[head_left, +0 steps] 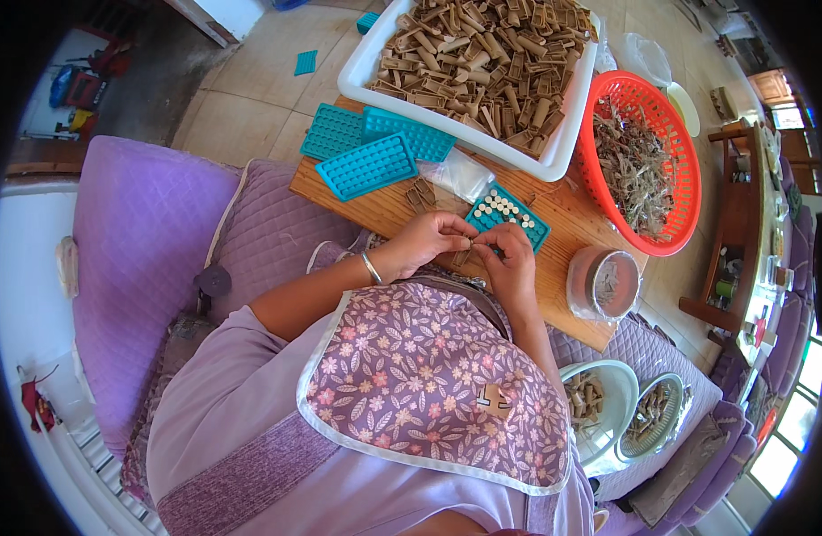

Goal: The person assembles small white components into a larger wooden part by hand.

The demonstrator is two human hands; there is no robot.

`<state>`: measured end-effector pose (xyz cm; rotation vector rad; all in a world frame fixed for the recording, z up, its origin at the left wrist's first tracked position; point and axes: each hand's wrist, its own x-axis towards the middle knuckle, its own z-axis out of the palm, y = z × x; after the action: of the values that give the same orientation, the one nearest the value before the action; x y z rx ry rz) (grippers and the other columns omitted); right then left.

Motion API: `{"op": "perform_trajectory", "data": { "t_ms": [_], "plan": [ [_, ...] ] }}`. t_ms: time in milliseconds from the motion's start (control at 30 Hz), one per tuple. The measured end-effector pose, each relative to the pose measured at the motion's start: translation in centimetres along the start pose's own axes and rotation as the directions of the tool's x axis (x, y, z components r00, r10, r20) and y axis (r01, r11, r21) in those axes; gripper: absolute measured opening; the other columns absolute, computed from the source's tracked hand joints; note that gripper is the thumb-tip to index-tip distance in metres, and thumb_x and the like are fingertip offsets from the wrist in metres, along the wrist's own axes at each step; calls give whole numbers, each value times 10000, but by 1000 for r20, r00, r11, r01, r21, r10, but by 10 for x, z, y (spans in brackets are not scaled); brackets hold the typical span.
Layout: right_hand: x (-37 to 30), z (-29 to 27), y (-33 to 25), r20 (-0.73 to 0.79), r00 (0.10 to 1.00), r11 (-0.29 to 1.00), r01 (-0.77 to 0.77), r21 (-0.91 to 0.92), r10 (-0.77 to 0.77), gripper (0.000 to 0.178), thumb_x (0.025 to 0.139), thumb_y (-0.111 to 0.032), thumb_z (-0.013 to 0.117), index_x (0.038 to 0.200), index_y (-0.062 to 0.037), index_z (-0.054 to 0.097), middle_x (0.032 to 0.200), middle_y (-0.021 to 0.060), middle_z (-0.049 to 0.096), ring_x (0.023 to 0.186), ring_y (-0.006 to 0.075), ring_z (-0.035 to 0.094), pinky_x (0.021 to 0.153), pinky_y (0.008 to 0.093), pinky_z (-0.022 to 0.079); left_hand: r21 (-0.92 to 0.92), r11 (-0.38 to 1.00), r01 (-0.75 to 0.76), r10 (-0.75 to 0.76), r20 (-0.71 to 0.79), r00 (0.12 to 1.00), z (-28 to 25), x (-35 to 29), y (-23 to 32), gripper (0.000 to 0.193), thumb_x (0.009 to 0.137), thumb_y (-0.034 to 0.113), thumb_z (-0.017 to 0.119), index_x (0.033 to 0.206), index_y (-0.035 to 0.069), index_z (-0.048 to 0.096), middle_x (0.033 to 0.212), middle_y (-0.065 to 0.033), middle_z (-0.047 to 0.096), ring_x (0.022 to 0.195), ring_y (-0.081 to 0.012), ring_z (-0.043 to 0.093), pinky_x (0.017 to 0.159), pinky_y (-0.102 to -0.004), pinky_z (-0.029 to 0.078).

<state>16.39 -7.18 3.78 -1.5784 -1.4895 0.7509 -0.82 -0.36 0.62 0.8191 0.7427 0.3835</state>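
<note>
My left hand [429, 243] and my right hand [509, 255] meet over the near edge of the wooden table, thumbs and fingertips pinched together. What they hold is small and mostly covered by the fingers; a bit of brown [462, 257] shows just below them. Right behind my right hand lies a teal tray [538, 234] with a grid of wells and several short white cylinders [503, 207] on it. Beyond my left hand are several brown trough-shaped pieces [420, 194] and a clear plastic bag [460, 174].
More teal trays [366, 167] lie at the table's left. A white bin [456, 134] heaped with brown pieces stands behind. On the right are a red basket [608, 210] of shredded scraps and a round, plastic-lined container [579, 272]. A pale bowl [621, 402] and small basket [676, 393] hold more pieces.
</note>
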Motion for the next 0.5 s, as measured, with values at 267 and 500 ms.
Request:
{"op": "perform_trajectory", "data": {
  "t_ms": [267,500],
  "plan": [
    [2,-11,-1,349,860,762,-498,414,372,171,782,-6,703,891,-35,574,796,29,570,763,133,563,647,262,455,102,994,-41,32,90,995,7,-17,17,172,899,60,623,1063,9,625,1002,-46,651,916,-90,597,810,-231,492],
    [11,-5,-23,330,856,566,-512,646,398,244,805,-12,697,974,-49,525,875,18,567,741,93,541,626,225,453,2,994,-112,111,104,988,4,-25,29,211,910,87,617,1106,12,599,1035,-36,639,922,-93,592,820,-228,484]
  ]
}}
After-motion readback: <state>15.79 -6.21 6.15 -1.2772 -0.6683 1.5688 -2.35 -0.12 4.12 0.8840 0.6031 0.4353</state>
